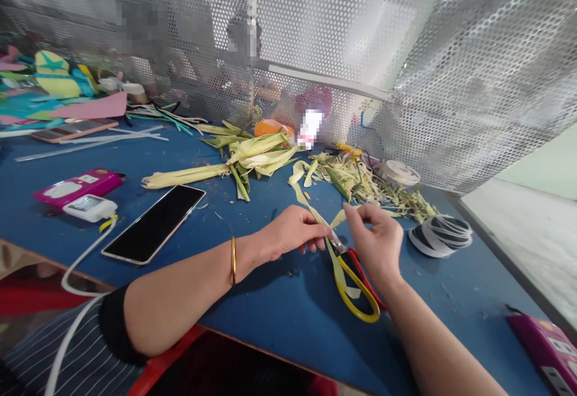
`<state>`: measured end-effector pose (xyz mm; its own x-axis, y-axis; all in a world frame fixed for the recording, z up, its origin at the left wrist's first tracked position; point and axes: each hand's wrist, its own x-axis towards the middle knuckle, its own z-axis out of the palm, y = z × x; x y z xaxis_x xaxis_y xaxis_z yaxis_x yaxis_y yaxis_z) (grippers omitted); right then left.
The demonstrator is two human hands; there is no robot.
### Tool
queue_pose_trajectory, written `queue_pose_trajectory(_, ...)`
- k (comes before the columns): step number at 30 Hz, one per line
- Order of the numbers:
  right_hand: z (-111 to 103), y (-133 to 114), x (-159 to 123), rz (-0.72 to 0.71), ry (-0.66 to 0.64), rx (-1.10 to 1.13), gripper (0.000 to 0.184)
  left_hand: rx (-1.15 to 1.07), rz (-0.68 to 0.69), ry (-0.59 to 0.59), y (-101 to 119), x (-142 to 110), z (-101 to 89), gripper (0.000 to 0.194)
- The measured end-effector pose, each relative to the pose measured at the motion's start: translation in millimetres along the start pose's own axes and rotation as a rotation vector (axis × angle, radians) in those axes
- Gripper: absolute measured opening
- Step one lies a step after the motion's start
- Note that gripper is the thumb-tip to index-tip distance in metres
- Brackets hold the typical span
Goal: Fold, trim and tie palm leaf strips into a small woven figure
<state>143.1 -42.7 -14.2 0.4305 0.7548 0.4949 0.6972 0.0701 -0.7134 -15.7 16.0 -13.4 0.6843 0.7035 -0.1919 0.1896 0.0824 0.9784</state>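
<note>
My left hand (303, 231), a gold bangle at its wrist, is closed in a pinch on a long pale-green strip of corn husk (308, 199). One part of the strip runs up and away across the table; another hangs below the fingers. My right hand (375, 237) is closed, thumb and forefinger at a short upright end of husk just right of the left fingertips. Scissors (356, 291) with one yellow and one red handle are just below and between the hands. Their blades are partly hidden behind the left fingers.
Whole corn husks (261, 154) and a heap of husk scraps (360, 176) lie at the back, before a perforated metal screen (315, 35). A roll of white strip (439, 237) sits right. A phone (155, 225) and a magenta power strip (79, 188) are left.
</note>
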Motion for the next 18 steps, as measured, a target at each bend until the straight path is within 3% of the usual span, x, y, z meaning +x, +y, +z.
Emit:
queue_pose_trajectory(2,-4.8,-1.6,3.7,-0.194,0.089,-0.138,0.033,0.022,-0.012,-0.006,2.6,-2.0,2.0,0.019)
queue_pose_trajectory(4,-4.7,-3.2,4.5,-0.283,-0.043,-0.122,0.025,0.053,-0.003,-0.029,2.8,-2.9,4.0,0.019)
queue_pose_trajectory(7,2.5,-4.5,-0.3,-0.171,-0.402,0.068,0.026,0.123,0.012,-0.05,-0.1,-3.0,6.5,0.022)
queue_pose_trajectory(9,7.5,-4.9,-5.2,-0.005,-0.49,0.204,0.028,0.15,0.008,-0.047,-2.1,-3.0,7.5,0.024)
queue_pose_trajectory(13,11.2,-5.1,-11.9,0.214,-0.42,0.365,0.027,0.103,0.006,-0.082,-4.1,-2.9,7.6,0.018)
queue_pose_trajectory(18,14.9,-1.7,-14.3,0.273,-0.314,0.4,0.032,0.06,-0.017,-0.16,-6.9,-2.9,7.5,0.018)
